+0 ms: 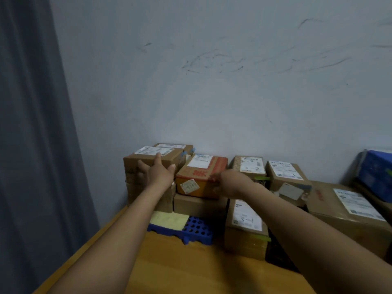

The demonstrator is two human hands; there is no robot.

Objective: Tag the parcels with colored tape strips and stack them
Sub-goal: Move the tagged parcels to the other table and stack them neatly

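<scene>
Left hand lay flat, fingers spread, against the brown parcel topping the left stack by the wall; right hand touched the orange parcel just beside it, its grip too blurred to tell

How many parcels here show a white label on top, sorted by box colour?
Brown cardboard parcels with a white label on top: 6
Orange-and-red printed cardboard parcel with a white label on top: 1
Total: 7
</scene>
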